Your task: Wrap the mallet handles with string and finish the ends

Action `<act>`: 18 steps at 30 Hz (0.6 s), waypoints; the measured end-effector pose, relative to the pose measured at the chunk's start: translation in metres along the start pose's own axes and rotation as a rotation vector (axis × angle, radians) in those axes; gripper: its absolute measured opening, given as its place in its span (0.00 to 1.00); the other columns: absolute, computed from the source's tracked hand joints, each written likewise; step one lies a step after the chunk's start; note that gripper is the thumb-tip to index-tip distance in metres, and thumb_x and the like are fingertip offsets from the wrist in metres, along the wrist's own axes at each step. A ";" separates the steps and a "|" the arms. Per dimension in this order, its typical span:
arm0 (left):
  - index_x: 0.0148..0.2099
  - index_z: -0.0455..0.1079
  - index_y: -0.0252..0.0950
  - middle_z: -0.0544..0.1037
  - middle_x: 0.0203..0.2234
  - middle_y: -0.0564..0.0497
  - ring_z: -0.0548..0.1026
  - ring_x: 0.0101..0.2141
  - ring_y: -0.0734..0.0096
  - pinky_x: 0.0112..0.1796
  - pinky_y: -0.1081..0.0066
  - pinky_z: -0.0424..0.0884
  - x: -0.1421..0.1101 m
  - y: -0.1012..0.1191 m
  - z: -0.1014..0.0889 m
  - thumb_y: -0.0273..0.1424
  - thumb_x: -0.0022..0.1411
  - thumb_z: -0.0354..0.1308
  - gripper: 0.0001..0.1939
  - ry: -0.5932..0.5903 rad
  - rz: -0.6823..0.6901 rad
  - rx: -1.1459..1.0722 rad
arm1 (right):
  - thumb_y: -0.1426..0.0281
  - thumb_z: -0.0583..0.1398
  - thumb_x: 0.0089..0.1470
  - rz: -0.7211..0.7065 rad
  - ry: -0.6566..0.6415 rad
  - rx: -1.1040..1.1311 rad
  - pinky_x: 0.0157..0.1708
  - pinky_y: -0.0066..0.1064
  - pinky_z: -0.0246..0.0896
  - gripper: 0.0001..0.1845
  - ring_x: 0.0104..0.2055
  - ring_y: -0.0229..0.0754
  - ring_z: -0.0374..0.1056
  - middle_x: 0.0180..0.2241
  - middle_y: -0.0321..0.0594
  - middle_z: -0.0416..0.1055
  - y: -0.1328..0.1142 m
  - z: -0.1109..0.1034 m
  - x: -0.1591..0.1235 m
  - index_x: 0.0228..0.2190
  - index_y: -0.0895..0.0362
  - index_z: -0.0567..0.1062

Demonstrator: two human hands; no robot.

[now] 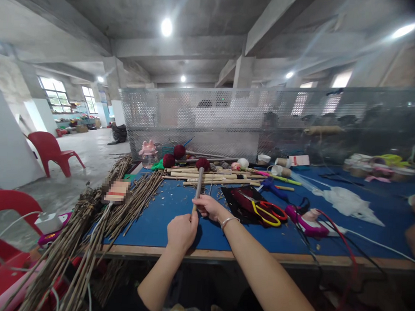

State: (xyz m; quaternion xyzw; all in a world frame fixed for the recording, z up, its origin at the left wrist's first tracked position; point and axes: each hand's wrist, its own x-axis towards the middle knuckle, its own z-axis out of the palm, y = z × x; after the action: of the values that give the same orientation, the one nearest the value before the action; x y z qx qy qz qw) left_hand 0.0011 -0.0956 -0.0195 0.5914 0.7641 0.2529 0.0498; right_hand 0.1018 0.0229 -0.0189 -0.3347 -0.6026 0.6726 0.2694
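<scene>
Holding grey stick (199,185) over blue table (170,203), with left hand (181,230) curled round its lower end and right hand (210,207) clamped on it just above. Showing dark red ball (203,163) at far end. Might twist if gripped unevenly; might catch on pale sticks (223,177) beyond if tipped forward.
</scene>
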 end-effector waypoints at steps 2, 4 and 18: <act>0.27 0.71 0.37 0.77 0.25 0.45 0.75 0.30 0.65 0.30 0.72 0.61 0.003 -0.002 -0.001 0.45 0.65 0.37 0.28 0.003 -0.011 -0.156 | 0.62 0.61 0.40 -0.029 0.043 -0.033 0.16 0.24 0.33 0.16 0.14 0.28 0.40 0.12 0.22 0.47 -0.002 0.003 0.000 0.22 0.55 0.58; 0.32 0.70 0.37 0.76 0.24 0.48 0.73 0.29 0.68 0.31 0.73 0.63 0.014 -0.007 -0.005 0.47 0.65 0.37 0.26 0.060 -0.037 -0.362 | 0.67 0.60 0.38 -0.077 0.089 -0.078 0.17 0.25 0.36 0.12 0.16 0.29 0.43 0.13 0.24 0.50 -0.008 0.006 -0.002 0.21 0.55 0.60; 0.52 0.65 0.34 0.77 0.39 0.44 0.76 0.35 0.64 0.38 0.62 0.73 0.191 -0.027 -0.085 0.45 0.59 0.50 0.25 -0.123 0.035 -1.729 | 0.64 0.54 0.46 -0.081 -0.067 -0.450 0.26 0.28 0.47 0.09 0.26 0.37 0.50 0.22 0.34 0.54 -0.026 0.003 -0.098 0.21 0.56 0.61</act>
State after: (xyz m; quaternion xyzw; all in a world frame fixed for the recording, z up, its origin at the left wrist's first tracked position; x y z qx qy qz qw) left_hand -0.1107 0.0491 0.0849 0.3702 0.2904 0.7134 0.5193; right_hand 0.1601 -0.0505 0.0191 -0.3394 -0.7588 0.5207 0.1947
